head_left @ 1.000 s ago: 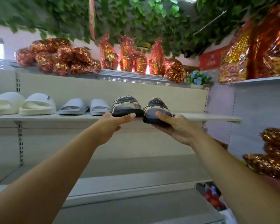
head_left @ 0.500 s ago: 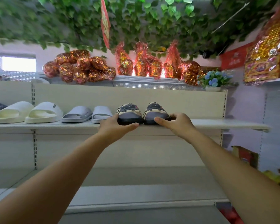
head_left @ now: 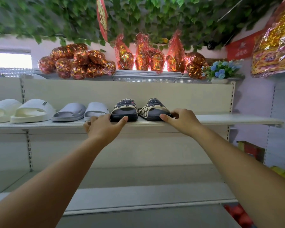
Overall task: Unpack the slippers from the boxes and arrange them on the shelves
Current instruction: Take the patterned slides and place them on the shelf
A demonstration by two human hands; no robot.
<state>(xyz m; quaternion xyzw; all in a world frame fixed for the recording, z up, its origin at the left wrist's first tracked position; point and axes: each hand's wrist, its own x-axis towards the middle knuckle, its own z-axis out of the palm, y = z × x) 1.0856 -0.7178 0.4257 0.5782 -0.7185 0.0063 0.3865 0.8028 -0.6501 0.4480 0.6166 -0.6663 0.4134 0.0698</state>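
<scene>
Two dark-soled slippers with patterned beige straps stand side by side on the pale shelf (head_left: pixel 220 118). My left hand (head_left: pixel 104 127) grips the front of the left patterned slipper (head_left: pixel 124 109), thumb on its sole edge. My right hand (head_left: pixel 182 120) holds the front right corner of the right patterned slipper (head_left: pixel 152 108), which is angled slightly. To their left on the same shelf sit a pair of grey slippers (head_left: pixel 71 111) and a pair of cream slippers (head_left: pixel 31 110).
Red and gold foil-wrapped bundles (head_left: pixel 76 63) and a pot of blue flowers (head_left: pixel 220 73) fill the top shelf under hanging green leaves. Lower shelves (head_left: pixel 138 196) lie below my arms. Gold packets (head_left: pixel 273 43) and boxes occupy the shelving at right.
The right slipper has gone from held in the air to resting on the shelf beside the left one. Both hands have slid the pair further back and stayed on their front edges.
</scene>
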